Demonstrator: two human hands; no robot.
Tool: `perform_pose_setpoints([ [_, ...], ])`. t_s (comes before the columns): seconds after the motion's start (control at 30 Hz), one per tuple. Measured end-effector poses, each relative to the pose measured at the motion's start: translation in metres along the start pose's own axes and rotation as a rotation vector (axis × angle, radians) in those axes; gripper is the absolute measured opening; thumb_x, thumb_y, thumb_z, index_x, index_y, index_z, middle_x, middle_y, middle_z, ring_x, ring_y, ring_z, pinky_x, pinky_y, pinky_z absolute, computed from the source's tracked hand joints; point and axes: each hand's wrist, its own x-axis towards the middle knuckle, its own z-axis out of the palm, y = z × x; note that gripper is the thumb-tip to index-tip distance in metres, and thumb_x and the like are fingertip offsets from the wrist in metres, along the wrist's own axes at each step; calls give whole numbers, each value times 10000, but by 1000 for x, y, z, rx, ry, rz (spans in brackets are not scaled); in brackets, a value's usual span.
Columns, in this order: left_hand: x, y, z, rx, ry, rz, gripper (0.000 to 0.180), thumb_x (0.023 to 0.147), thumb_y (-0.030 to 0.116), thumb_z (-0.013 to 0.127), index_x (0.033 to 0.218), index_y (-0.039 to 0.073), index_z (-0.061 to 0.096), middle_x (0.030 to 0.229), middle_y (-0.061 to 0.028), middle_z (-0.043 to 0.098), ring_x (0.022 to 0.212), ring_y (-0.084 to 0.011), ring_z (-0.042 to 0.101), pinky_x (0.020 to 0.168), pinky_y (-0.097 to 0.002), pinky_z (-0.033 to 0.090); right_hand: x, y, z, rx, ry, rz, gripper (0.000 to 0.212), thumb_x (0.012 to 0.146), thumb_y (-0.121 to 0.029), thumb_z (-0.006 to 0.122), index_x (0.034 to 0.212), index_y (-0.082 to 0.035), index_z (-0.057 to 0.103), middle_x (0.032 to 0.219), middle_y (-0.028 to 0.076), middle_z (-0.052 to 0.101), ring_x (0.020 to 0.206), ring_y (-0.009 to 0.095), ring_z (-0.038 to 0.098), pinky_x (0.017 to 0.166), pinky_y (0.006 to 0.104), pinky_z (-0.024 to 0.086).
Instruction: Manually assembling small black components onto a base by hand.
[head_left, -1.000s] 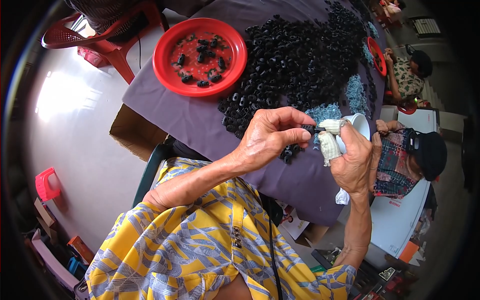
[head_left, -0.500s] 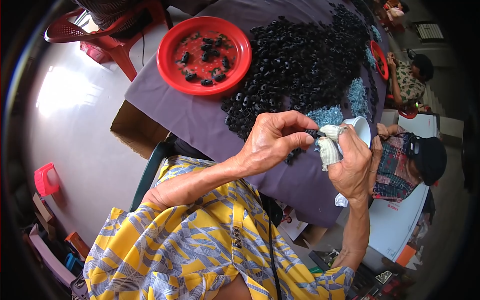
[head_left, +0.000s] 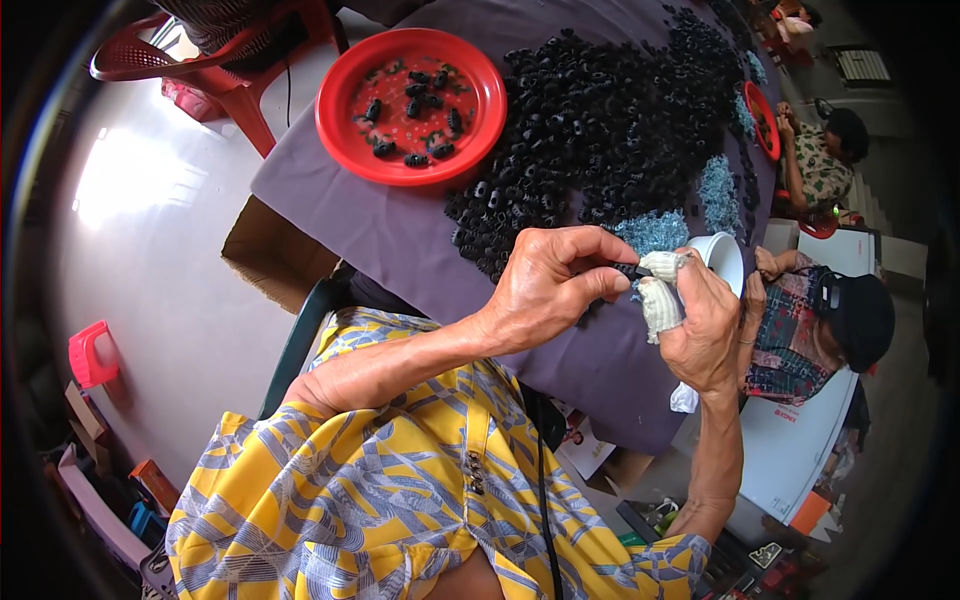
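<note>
My left hand [head_left: 548, 285] is closed, thumb and forefinger pinching one end of a small black plastic piece [head_left: 629, 270]. My right hand [head_left: 705, 325] meets it from the other side, its thumb and forefinger closed at the piece's other end. White ribbed cloth covers [head_left: 660, 305] wrap those two fingertips and partly hide the piece. Just beyond the hands lies a mound of tiny blue-grey bits [head_left: 652, 231], and a white bowl [head_left: 720, 258] stands behind my right hand. A large heap of similar black pieces [head_left: 600, 120] spreads across the purple tablecloth [head_left: 400, 235].
A red round tray [head_left: 335, 130] with several black pieces and small bits sits at the far left of the table. A second blue-grey mound [head_left: 718, 195] and another red tray [head_left: 760, 120] are farther right. Two people [head_left: 800, 320] sit along the right side. An open cardboard box [head_left: 275, 255] stands below the left edge.
Both hands keep nearly the same place and grip, the black piece still between them. The whole view has shifted very slightly.
</note>
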Motion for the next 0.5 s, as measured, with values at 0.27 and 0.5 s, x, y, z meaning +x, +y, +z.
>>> perform_pose_setpoints([
  [0.27,0,-4,4,43,19,37,165,839,23,645,992,-38,642,778,-35,648,708,-62,592,663,-203,500,-4,8,1,54,-18,-6,192,709,6,613,885,51,551,774,197,582,714,399,569,689,435,474],
  [0.5,-1,-8,5,43,40,41,160,831,12,645,981,-44,644,762,-43,646,699,-64,590,656,-203,499,-5,12,5,69,-6,-12,178,708,7,616,868,50,551,761,188,573,706,373,580,646,402,481],
])
